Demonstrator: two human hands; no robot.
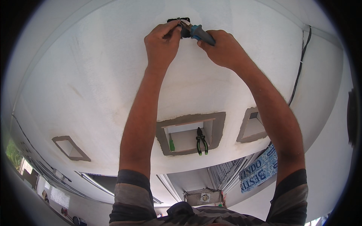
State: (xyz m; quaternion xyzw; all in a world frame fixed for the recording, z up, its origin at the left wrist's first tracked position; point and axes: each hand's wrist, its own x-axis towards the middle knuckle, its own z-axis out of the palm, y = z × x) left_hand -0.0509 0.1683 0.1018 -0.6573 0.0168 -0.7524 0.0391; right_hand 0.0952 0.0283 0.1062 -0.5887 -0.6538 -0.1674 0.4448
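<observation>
Both my arms reach up a white wall to a dark opening [173, 20] with black material in it. My right hand [221, 47] is closed around the blue-and-grey handles of a pair of pliers [203, 35]. Their metal jaws point left into the opening, close to my left fingertips. At the opening's left side my left hand [162, 42] pinches something small with thumb and forefinger. That piece is too small and too covered to name. In a framed wall niche [190, 117] between my forearms lie a second pair of pliers [201, 141], black and green, and a green-handled screwdriver [171, 144].
Smaller grey-edged niches sit to the left [71, 148] and right [250, 126]. A black cable [301, 60] runs down along the right side. Near the lower right hangs a blue printed sheet [259, 171]. A square box with a white fitting [204, 197] shows at the bottom.
</observation>
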